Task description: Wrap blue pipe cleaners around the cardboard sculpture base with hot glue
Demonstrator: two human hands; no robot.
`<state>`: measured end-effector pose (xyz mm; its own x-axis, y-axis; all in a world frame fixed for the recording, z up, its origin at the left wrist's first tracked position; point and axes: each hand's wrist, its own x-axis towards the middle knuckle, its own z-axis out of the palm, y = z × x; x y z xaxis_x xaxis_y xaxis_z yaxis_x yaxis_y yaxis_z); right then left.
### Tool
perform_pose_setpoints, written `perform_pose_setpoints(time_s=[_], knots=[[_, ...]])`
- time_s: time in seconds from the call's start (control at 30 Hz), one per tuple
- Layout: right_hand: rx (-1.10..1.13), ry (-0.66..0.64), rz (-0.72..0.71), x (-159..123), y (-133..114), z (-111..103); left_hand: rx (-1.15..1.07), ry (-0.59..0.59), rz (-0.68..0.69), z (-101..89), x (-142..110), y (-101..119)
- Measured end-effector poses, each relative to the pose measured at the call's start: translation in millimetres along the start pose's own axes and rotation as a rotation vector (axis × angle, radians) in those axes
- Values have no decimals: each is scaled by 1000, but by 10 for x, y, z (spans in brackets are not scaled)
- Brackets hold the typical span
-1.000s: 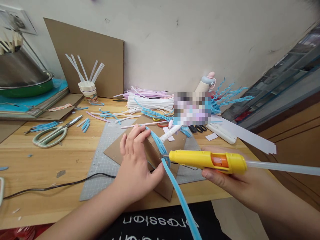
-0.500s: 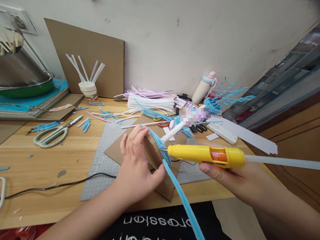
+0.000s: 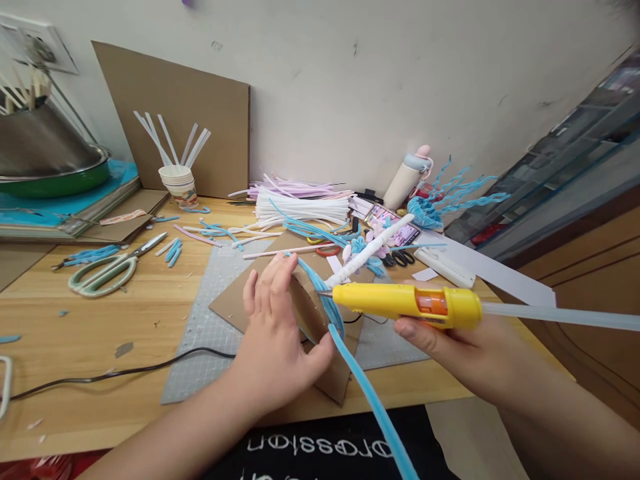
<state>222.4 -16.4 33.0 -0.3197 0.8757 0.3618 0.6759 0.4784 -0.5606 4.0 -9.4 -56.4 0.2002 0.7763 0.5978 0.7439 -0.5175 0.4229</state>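
My left hand [image 3: 273, 333] wraps over the top of a folded cardboard piece [image 3: 320, 363] standing on a grey cutting mat [image 3: 200, 340], fingers on its far side and thumb on the near face. A bundle of blue pipe cleaners [image 3: 350, 363] runs along the cardboard's edge and hangs down over the table front. My right hand [image 3: 450, 353] grips a yellow hot glue gun [image 3: 405, 303] with a clear glue stick out the back. Its metal nozzle touches the blue strands near the cardboard's top. A white-wrapped stick [image 3: 373, 247] rises behind the nozzle.
Green-handled scissors [image 3: 107, 270] and blue offcuts lie at left. A paper cup of white strips [image 3: 177, 180] stands before a leaning cardboard sheet [image 3: 175, 113]. Piles of white and pink pipe cleaners [image 3: 300, 200], a phone, a bottle [image 3: 407, 173] and blue curls sit behind. A black cord [image 3: 100, 373] crosses the table.
The glue gun has risen slightly and its nozzle has shifted a little up along the blue strands. My left hand stays on the cardboard with almost no movement.
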Motion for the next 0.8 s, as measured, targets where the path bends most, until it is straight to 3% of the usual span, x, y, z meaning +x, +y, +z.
perform_pose_setpoints(time_s=[0.43,0.63,0.8], knots=[[146,-99,10,69,-13,1,-2,-22,9,-8,5,38],[37,-88,43,62,1,3,-8,-34,8,-12,13,46],[-7,-74,-53,111,-35,-3,-6,-36,8,-20,10,50]])
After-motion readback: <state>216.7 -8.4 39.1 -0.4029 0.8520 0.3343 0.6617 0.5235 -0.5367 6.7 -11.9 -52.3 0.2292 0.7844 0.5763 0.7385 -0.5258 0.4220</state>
